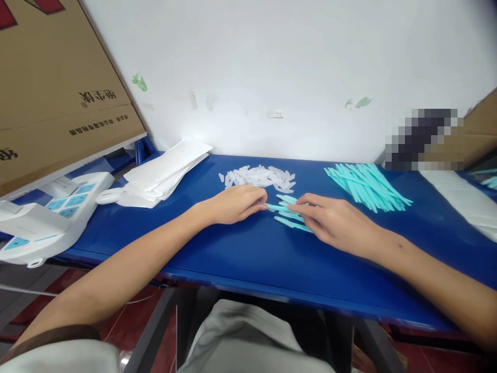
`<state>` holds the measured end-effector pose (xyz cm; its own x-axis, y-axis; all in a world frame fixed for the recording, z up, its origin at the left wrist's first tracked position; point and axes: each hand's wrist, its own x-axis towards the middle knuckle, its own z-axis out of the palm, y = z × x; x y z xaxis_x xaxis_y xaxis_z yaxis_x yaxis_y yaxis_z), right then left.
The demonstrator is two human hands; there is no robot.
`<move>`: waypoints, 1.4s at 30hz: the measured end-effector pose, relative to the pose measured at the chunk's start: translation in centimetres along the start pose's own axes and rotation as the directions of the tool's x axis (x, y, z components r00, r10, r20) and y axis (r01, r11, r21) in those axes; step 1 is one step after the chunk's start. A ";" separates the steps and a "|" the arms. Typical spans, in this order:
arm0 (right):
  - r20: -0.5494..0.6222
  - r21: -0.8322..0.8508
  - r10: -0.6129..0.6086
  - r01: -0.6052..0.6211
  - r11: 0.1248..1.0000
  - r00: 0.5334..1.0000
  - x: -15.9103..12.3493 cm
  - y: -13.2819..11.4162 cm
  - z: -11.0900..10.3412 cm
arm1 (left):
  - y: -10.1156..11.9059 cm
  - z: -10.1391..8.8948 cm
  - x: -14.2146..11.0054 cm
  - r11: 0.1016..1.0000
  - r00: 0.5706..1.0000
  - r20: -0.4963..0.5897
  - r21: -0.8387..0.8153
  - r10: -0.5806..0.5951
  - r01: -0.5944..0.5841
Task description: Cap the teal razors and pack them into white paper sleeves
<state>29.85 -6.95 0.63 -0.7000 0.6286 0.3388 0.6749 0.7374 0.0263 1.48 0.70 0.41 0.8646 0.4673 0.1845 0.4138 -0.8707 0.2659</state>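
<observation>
My right hand point(330, 220) pinches a slim turquoise eyebrow razor point(276, 207) over the middle of the blue table. The fingers of my left hand point(238, 203) are closed at that razor's tip; whether a small cap is inside them is hidden. Under and beside my right fingers lie several more turquoise razors point(289, 223), partly covered by the hand. Just beyond my left hand is a loose heap of small translucent caps point(260, 176). To the right, past my right hand, a large pile of turquoise razors point(367, 186) rests on the table.
White flat bags point(163, 173) are stacked at the left rear. Nearer the left edge is a white power strip point(73, 207) with blue sockets. A large cardboard box point(62, 88) leans in from the left. A white wall point(272, 67) stands behind the blue table point(240, 259).
</observation>
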 end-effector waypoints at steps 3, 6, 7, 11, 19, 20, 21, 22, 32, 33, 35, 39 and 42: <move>-0.068 0.163 0.076 -0.064 0.985 0.995 0.1 -0.1 0.2 | 0.1 0.1 0.0 1.000 0.998 -0.057 -0.003 -0.017 0.017; -0.124 0.334 0.196 -0.145 0.931 0.973 0.4 -0.3 0.0 | 0.3 0.2 0.0 1.000 0.990 -0.140 -0.018 -0.009 0.007; -0.123 0.374 0.228 -0.167 0.912 0.966 0.5 -0.4 -0.1 | 0.3 0.3 0.0 1.000 0.986 -0.165 -0.023 0.003 -0.007; -0.069 0.505 0.288 -0.216 0.835 0.955 0.7 -0.9 -1.0 | 0.6 0.3 -0.1 0.997 0.972 -0.225 -0.005 0.070 -0.073; 0.032 0.669 0.316 -0.255 0.698 0.948 0.8 -1.6 -1.7 | 2.4 1.1 0.2 0.996 0.953 -0.289 0.048 0.087 -0.076; 0.026 0.668 0.318 -0.254 0.700 0.948 0.7 -1.7 -1.6 | 2.7 1.3 0.2 0.997 0.953 -0.293 0.041 0.076 -0.067; 0.023 0.665 0.322 -0.254 0.702 0.947 0.7 -1.7 -1.5 | 2.9 1.4 0.3 0.998 0.953 -0.295 0.039 0.066 -0.058; 0.020 0.665 0.324 -0.254 0.702 0.946 0.7 -1.7 -1.5 | 3.0 1.4 0.3 0.998 0.955 -0.291 0.044 0.061 -0.051; 0.001 0.181 0.208 -0.204 0.962 0.978 0.3 1.2 -1.9 | 1.7 -0.4 0.4 0.975 0.985 -0.172 0.218 0.000 0.038; 0.009 0.135 0.219 -0.219 0.966 0.976 0.1 1.5 -1.9 | 1.4 -0.6 0.3 0.976 0.984 -0.174 0.210 -0.021 0.058; 0.037 0.084 0.240 -0.242 0.967 0.970 -0.1 2.0 -1.6 | 1.0 -0.7 0.2 0.974 0.986 -0.159 0.212 -0.042 0.076; 0.111 0.046 0.239 -0.245 0.968 0.965 -0.4 2.0 -0.9 | 0.1 -0.8 0.1 0.978 0.991 -0.102 0.182 -0.088 0.106; 0.098 -0.014 0.217 -0.217 0.976 0.971 -0.4 1.8 -0.7 | -0.2 -0.7 0.0 0.979 0.983 -0.112 0.126 -0.144 0.158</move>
<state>31.48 -6.05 1.16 -0.5561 0.7948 0.2430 0.8140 0.5799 -0.0343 1.17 1.00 0.99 0.7588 0.6018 0.2489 0.5774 -0.7985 0.1704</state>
